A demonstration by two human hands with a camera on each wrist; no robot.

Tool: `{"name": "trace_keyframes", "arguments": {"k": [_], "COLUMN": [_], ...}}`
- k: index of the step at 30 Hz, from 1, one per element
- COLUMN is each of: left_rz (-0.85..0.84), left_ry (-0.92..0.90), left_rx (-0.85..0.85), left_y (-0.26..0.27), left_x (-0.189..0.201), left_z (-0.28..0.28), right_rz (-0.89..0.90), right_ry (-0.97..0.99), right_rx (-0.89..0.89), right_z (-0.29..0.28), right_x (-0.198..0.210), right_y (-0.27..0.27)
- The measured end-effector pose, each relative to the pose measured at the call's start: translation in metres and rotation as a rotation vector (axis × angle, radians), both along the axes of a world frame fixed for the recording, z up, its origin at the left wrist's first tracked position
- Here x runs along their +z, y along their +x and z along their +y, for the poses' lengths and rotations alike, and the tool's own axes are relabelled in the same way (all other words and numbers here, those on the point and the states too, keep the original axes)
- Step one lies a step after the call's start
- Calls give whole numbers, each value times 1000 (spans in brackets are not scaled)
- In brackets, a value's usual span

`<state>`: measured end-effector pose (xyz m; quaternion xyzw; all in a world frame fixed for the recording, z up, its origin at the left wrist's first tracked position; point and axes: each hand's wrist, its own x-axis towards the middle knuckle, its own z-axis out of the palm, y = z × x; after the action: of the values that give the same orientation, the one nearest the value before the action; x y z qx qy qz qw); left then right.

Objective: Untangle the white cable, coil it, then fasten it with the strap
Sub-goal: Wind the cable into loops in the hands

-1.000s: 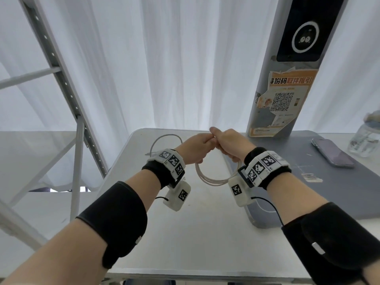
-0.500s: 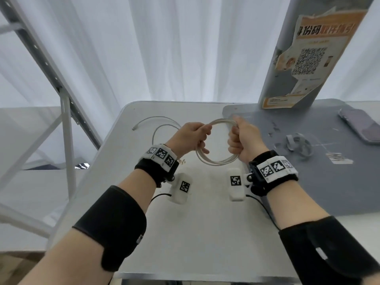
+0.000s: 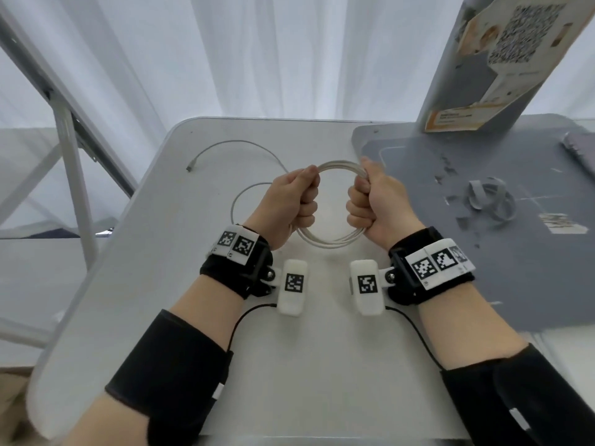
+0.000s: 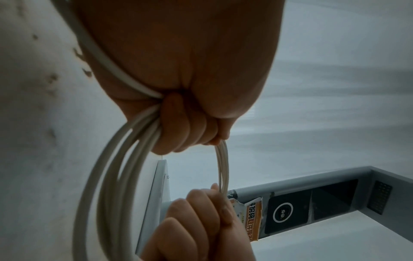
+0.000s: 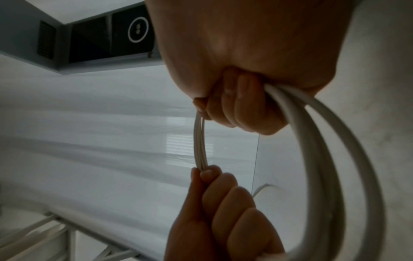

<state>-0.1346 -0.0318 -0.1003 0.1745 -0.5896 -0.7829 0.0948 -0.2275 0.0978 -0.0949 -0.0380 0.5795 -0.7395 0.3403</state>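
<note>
1. I read this as a curtained recording booth: white drapes (image 3: 257,53) hang from ten to one o'clock.
2. At one o'clock stands a grey kiosk (image 3: 476,75) bearing a QR-code poster (image 3: 515,37).
3. A plain white folding table (image 3: 193,317) fills centre.

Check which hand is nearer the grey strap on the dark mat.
Right. The right hand grips the coil's side toward the strap; the left hand grips the far side.

Readable stuff is thin: poster (image 3: 502,59) on the grey pillar (image 3: 450,91) carries a QR code, small print too blurry. Left wrist view shows its orange banner (image 4: 253,220) with Chinese characters, partly cut off. My wristbands (image 3: 439,263) carry square black-and-white marker codes.
</note>
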Motion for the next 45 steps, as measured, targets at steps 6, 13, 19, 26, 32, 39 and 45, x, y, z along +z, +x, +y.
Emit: {"name": "trace_keyframes", "arguments": {"k": [6,13,19,26,32,39,45], "left_rz": [23,-2,-4,-2,48,11,29], "left_ry": [-7,-70,-90,58,53,-173,-180], "left_rx": [-11,-42,-72,-63,33,7,53], "left_y": [1,1,3,3,-1,4,4], "left_x": [-6,-11,-10,-6,0,2,3], "left_z": [-4,-9,1,4,6,-6,-3], "right_rz": [66,71,56,-63,-52,33,35], "right_ry": [32,57,42,-197,-236,-55,-41], "right_rx": [19,113,161,-36,-52,68,91], "right_z": [-1,2,6,4,4,6,5], "right_x": [-1,-3,-2,2,2,2,3], "right_y": [3,-1,4,3,1,4,7]}}
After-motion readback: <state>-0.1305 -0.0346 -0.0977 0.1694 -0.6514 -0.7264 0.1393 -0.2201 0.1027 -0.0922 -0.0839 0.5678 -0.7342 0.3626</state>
